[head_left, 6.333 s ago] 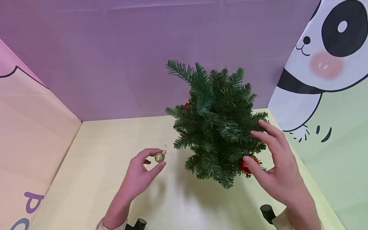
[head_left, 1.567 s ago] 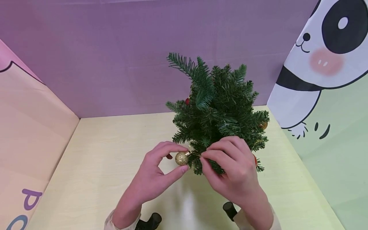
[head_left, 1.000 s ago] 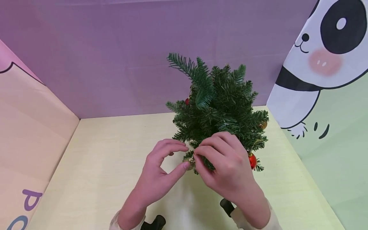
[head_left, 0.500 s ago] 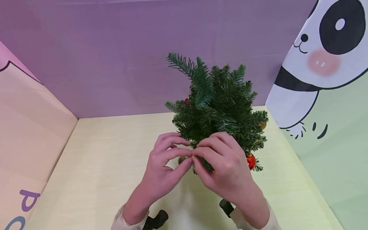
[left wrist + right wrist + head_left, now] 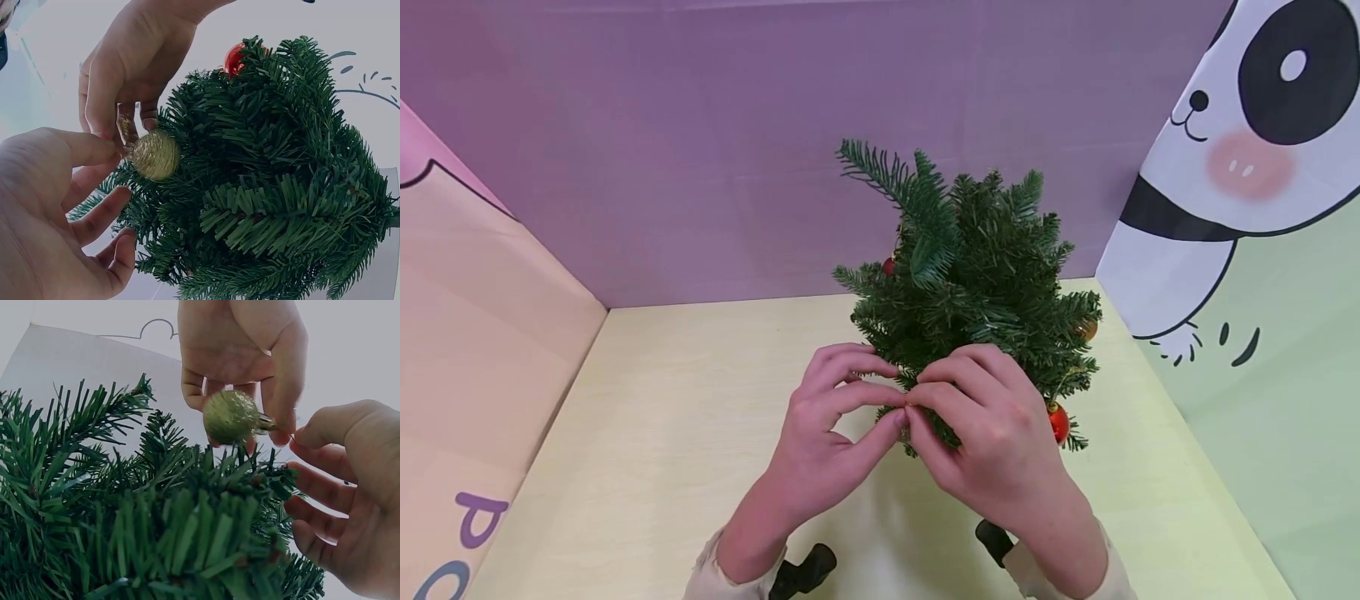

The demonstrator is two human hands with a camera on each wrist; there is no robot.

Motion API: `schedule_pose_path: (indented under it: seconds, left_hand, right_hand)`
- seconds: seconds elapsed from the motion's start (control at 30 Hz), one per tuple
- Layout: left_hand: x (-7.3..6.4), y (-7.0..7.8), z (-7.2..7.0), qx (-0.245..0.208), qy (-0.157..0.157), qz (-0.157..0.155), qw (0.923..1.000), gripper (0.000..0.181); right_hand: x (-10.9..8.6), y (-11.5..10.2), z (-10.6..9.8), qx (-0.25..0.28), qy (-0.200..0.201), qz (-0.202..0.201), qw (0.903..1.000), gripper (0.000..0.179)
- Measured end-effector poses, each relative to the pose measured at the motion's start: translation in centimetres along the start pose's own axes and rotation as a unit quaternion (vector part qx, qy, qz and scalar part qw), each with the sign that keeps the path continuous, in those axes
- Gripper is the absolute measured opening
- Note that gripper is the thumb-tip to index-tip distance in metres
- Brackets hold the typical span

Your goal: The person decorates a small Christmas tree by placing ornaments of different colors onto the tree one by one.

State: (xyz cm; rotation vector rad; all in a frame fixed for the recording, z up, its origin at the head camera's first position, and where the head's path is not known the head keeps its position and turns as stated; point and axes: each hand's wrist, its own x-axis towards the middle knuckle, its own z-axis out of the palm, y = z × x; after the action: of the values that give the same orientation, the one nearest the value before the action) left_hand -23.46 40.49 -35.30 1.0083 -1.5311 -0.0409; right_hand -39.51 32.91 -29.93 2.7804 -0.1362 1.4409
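Observation:
Before the front left side of a small artificial Christmas tree (image 5: 970,292), both hands meet at a gold glitter bauble (image 5: 231,417). My left hand (image 5: 820,446) pinches at the thin string by the bauble's cap between thumb and index finger. Thumb and index finger of my right hand (image 5: 992,425) pinch the same string, right against the left fingertips. The gold bauble (image 5: 156,155) hangs beside the green branches in the left wrist view; in the head view fingers mostly cover it. On the tree's right side hangs a shiny red bauble (image 5: 1057,422), close to the right hand.
An orange-gold bauble (image 5: 1086,328) shows at the tree's right edge, and a small red one (image 5: 889,266) at its left. The tree stands on a pale wooden table (image 5: 700,375). Behind is a purple wall (image 5: 700,150); a panda-printed panel (image 5: 1262,292) borders the right.
My right hand has come from the tree's right side to the bauble's string. The left hand has carried the bauble right to the tree, its fingers shifting from the ball to the string.

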Motion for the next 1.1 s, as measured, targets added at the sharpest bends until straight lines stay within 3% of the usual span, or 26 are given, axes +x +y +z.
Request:
schedule_pose_path:
  seconds: [0.67,1.1]
  left_hand:
    - [0.43,-0.11,-0.08,0.025,-0.007,0.008,0.9996,0.007]
    - [0.73,-0.23,-0.05,0.025,0.03,0.029,0.9988,0.016]
  right_hand:
    - [-0.05,-0.16,-0.1,-0.027,-0.009,0.019,0.9994,0.019]
    - [-0.19,-0.36,-0.02,-0.037,-0.001,0.046,0.9983,0.019]
